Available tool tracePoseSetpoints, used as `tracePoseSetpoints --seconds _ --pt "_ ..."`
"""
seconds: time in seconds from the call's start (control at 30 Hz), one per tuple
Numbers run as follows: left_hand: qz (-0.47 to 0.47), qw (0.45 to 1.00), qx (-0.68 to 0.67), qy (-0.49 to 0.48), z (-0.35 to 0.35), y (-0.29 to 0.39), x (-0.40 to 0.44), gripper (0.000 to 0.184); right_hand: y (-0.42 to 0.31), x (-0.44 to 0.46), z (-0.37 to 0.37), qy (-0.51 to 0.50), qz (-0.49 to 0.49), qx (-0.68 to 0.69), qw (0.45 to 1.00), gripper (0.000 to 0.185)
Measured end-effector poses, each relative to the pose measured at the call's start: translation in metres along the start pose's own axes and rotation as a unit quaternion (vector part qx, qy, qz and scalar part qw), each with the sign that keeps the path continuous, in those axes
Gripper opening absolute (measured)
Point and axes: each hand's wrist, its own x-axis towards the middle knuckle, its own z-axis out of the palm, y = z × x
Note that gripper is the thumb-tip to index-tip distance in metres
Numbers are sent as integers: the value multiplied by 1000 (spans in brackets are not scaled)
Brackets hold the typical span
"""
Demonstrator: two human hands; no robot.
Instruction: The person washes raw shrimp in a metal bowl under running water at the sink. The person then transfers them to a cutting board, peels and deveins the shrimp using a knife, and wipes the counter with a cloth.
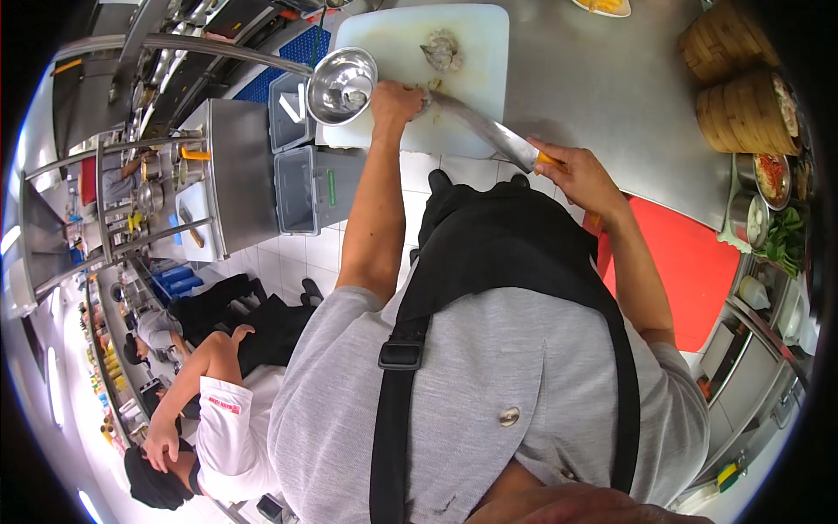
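Note:
My right hand (578, 179) is closed around the yellow handle of a large kitchen knife (489, 131), its blade pointing left across the white cutting board (367, 35). At the blade's tip, my left hand (397, 103) pinches a small greyish piece that looks like a raw shrimp (425, 99) against the board. A small heap of raw shrimps (442, 51) lies farther up on the board. Beside my left hand, a steel bowl (325, 87) at the board's left edge contains a few similar grey pieces.
The steel worktop (594, 87) extends right, with bamboo steamers (742, 113) and a pan of chopped red food (772, 179). A red board (681, 262) is at my right. Grey plastic bins (297, 188) stand left. A co-worker in a white shirt (240, 428) is behind, at left.

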Motion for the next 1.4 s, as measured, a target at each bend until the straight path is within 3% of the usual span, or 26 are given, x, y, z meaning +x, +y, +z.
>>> tracePoseSetpoints --seconds 0.13,0.47,0.57,0.73,0.83,0.93,0.97,1.07,1.1,1.13,1.17,1.27,1.3,1.4 --pt "-30 999 -29 -24 0 0 -2 40 3 0 3 7 -21 21 1000 48" --pt "4 1000 0 13 4 -2 -4 40 5 -2 -4 -45 -8 96 994 45" --pt "-2 1000 -18 12 0 2 -6 42 14 -3 -14 -83 9 33 996 44" --pt "1 1000 11 10 -4 16 -8 46 3 -14 -28 -55 13 49 997 44" --pt "-14 998 -5 64 -2 22 -9 43 -1 -17 -32 -32 25 42 998 45" --pt "36 991 -56 115 -32 40 -12 39 -6 -11 -29 -32 21 41 998 45" --pt "108 961 -137 214 -31 31 -4 35 -6 -10 -28 -33 22 43 998 45" --pt "51 962 -165 212 -65 -20 36 32 -13 -5 -20 -41 21 50 998 45" --pt "68 980 19 185 -79 -39 43 29 -14 -2 -17 -37 10 33 999 45" --pt "83 964 201 152 -93 -55 48 28 -15 2 -14 -33 -2 16 999 45" --pt "31 983 160 85 -94 -78 53 40 -14 6 -11 -28 -13 -1 1000 45" --pt "32 977 211 -6 -81 -89 46 57 0 23 -2 38 -120 -99 987 45" --pt "-16 980 196 -4 -77 -85 46 61 1 26 -3 47 -118 -113 985 44" --pt "-37 983 177 12 -78 -64 29 65 -8 30 -4 66 -105 -154 980 44"
